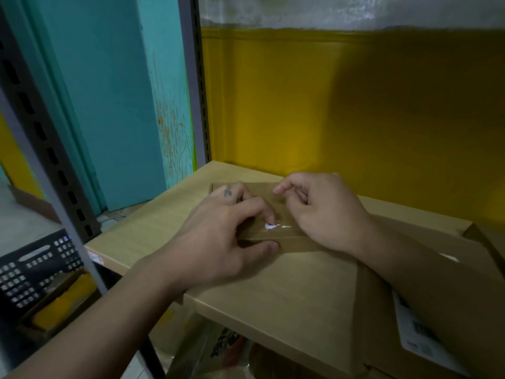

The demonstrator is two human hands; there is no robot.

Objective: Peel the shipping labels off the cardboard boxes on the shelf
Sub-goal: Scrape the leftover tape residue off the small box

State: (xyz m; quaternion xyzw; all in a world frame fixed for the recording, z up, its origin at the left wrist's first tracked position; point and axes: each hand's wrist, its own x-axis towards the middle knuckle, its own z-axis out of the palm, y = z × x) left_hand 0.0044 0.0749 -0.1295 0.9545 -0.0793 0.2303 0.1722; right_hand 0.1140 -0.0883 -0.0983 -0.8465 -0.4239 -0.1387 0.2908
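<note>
Head: hand (218, 242), seemingly at box (261, 202) edge

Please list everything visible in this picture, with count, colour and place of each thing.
shelf board: 1, pale wood, centre
small box: 1, brown cardboard, flat on the shelf board
label scraps: a few, white, on the small box
large box: 1, brown cardboard, right end of the board
shipping label: 1, white, on the large box's front
uprights: 2, grey slotted metal, left
crate: 1, black plastic, lower left
wall: 1, yellow, behind
left hand: 1, holds the small box, fingertip at the scraps
right hand: 1, fingers curled, over the small box
</note>
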